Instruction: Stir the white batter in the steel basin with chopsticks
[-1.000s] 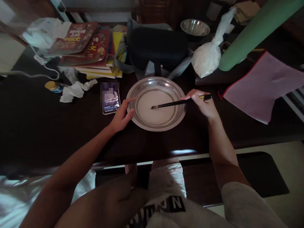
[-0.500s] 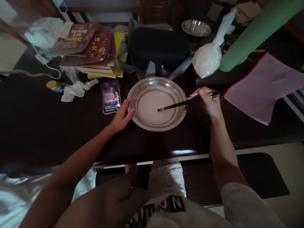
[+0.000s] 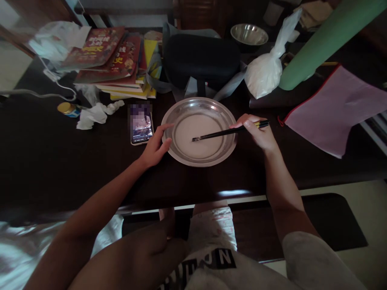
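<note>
A wide stainless steel basin (image 3: 199,163) sits on the dark table in front of me, with a whitish, smooth-looking content (image 3: 196,127) across its bottom. My left hand (image 3: 153,150) holds the basin's left rim, thumb and forefinger reaching over the edge and the other fingers partly hidden. In my right hand (image 3: 259,133), at the basin's right side, is a pair of dark chopsticks (image 3: 216,134) with gold bands. They slant down to the left over the rim, and their coated tips are at the whitish content near the middle.
Left of the basin lie a lit phone (image 3: 142,125), crumpled tissue (image 3: 93,114), a small jar (image 3: 68,108) and stacked books (image 3: 105,72). Behind stand a black case (image 3: 201,58) and a metal bowl (image 3: 249,34). To the right are a tied white bag (image 3: 263,76), a green cylinder (image 3: 326,44) and pink cloth (image 3: 329,112).
My right hand and the chopsticks have shifted slightly left, taking the tips further left inside the basin. My left hand stays on the rim.
</note>
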A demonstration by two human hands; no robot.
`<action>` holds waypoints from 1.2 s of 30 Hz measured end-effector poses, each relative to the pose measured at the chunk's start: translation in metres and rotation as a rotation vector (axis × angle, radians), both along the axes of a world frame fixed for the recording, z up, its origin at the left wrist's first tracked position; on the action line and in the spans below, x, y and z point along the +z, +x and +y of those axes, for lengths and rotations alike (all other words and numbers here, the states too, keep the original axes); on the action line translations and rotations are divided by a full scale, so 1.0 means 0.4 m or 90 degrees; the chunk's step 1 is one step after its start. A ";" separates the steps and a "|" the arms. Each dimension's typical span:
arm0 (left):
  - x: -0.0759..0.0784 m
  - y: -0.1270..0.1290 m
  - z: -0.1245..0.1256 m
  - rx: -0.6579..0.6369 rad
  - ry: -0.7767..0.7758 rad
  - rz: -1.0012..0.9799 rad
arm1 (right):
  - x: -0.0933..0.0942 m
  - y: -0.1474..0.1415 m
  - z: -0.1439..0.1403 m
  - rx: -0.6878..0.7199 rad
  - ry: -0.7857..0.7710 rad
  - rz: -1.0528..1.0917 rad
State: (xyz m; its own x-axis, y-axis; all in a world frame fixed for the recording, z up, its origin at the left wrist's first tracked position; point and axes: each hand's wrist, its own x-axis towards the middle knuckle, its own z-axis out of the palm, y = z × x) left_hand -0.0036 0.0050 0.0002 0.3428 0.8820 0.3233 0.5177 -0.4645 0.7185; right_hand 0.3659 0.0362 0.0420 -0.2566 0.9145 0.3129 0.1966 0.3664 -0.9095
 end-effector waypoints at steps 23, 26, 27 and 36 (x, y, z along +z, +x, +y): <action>0.000 -0.002 0.000 0.003 0.007 0.003 | -0.001 0.012 0.000 0.008 -0.004 -0.005; 0.002 -0.002 -0.001 -0.001 -0.001 0.006 | 0.005 0.013 -0.001 -0.058 0.005 0.023; 0.003 -0.002 -0.002 -0.003 -0.001 0.006 | 0.005 0.013 -0.002 -0.067 0.003 0.034; 0.005 -0.001 -0.002 0.003 0.006 0.016 | 0.004 0.006 0.000 -0.045 0.014 0.008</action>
State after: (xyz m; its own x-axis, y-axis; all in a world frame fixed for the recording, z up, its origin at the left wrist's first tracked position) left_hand -0.0040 0.0043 0.0022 0.3464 0.8809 0.3226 0.5376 -0.4682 0.7013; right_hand 0.3684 0.0361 0.0435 -0.1868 0.9229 0.3366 0.2109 0.3723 -0.9039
